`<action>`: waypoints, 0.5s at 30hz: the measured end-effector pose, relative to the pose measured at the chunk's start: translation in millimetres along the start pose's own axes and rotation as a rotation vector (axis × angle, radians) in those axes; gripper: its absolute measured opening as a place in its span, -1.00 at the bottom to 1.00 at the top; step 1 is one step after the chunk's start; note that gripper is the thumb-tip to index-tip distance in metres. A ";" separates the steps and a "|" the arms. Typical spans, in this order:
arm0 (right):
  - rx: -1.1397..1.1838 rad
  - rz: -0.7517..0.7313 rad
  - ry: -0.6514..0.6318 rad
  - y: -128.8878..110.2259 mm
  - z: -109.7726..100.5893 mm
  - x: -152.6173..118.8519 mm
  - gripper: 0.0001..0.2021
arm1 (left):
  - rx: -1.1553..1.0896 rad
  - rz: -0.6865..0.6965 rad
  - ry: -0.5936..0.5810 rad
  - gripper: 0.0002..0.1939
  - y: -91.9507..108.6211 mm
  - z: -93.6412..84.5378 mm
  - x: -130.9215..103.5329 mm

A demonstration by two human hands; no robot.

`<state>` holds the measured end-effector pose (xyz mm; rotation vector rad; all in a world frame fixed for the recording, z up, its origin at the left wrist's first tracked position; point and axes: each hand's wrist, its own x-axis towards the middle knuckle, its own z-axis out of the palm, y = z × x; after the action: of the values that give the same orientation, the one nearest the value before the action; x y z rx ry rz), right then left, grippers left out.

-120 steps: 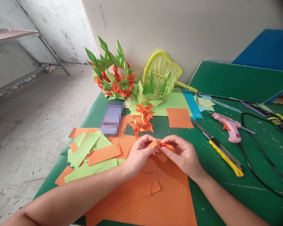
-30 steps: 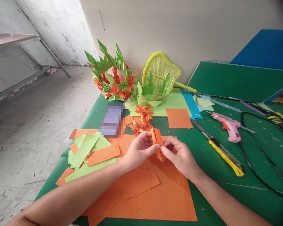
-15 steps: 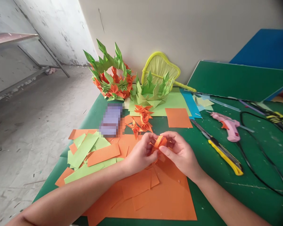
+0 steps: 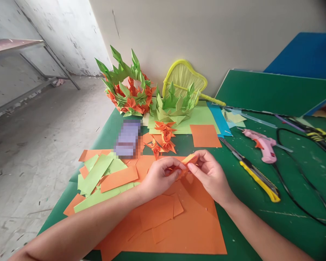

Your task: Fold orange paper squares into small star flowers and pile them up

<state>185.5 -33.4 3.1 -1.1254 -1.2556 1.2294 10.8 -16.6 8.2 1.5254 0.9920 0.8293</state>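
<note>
Between my two hands is a small piece of folded orange paper (image 4: 189, 159). My left hand (image 4: 163, 174) pinches its left side between thumb and fingers, partly covering it. On the other side, my right hand (image 4: 208, 174) grips it with the thumb in front and fingers behind. Below them lies a large orange sheet (image 4: 195, 232) with cut orange pieces on it. Just beyond the hands sit several folded orange paper flowers (image 4: 167, 136). A square of orange paper (image 4: 205, 136) lies behind my right hand.
Green and orange paper crowns (image 4: 132, 103) and a light green folded paper ring (image 4: 176, 112) stand at the back. Left are green paper scraps (image 4: 97, 172) and a blurred phone-like object (image 4: 127, 137). Right lie a yellow utility knife (image 4: 256, 179) and a pink glue gun (image 4: 263, 145) with its cord.
The folded orange paper has turned and now points up to the right. My right hand has shifted slightly right and up, and my left fingers have straightened toward it.
</note>
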 end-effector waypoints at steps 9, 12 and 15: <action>-0.018 0.022 -0.018 0.3 0.4 -0.8 -0.82 | -0.027 -0.001 0.014 -0.96 -7.4 -0.7 -1.5; -0.007 0.025 -0.004 1.3 1.7 -1.0 -0.75 | -0.119 0.040 0.034 -0.85 -12.8 1.2 -1.2; -0.030 0.043 -0.025 1.4 2.7 -1.8 -0.81 | -0.124 0.003 0.018 -0.77 -13.4 1.5 -1.7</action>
<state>182.9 -35.3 1.8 -1.1672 -1.2778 1.2636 9.4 -17.9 -5.2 1.4167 0.9338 0.8916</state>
